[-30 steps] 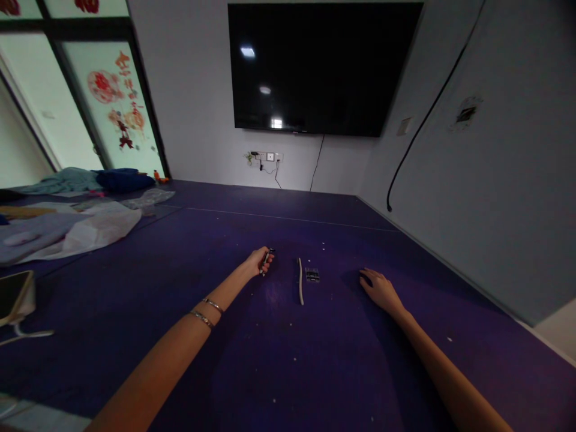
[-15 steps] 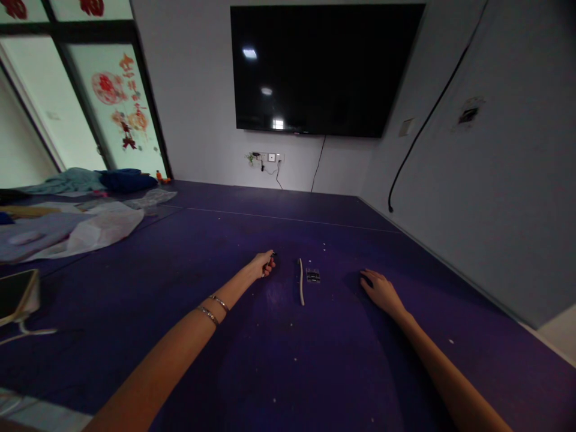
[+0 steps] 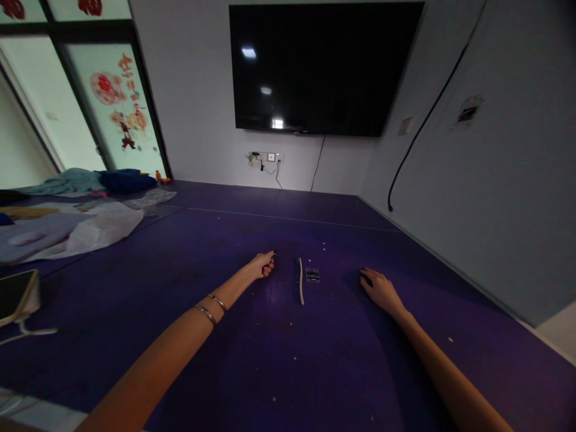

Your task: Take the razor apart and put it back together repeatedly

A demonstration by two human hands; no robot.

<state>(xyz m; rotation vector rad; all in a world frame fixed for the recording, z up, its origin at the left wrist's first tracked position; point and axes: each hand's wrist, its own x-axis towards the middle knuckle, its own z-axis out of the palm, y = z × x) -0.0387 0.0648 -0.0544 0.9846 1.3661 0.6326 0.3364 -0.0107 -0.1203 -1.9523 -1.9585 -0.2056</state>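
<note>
My left hand [image 3: 263,265] is closed in a pinch just above the purple surface [image 3: 252,372]. A small dark thing with a thin tip [image 3: 275,253] pokes out past its fingers, too small to name. To the right of this hand lies a short pale stick-like piece [image 3: 301,282], slightly bent, apart from both hands. Beside that is a small flat dark piece with clear edges [image 3: 312,275]. My right hand [image 3: 380,289] rests palm down on the surface farther right, fingers loosely stretched and thumb apart, holding nothing.
White sheeting [image 3: 108,225] and folded cloths [image 3: 126,180] lie at the back left. A device with a screen [image 3: 20,297] and a white cable stand at the left edge. A television [image 3: 324,69] hangs on the wall; a black cable [image 3: 432,111] dangles at the right.
The dark thing in my left hand has tilted slightly, its tip now pointing more upward. My right hand and the pieces on the surface stay put.
</note>
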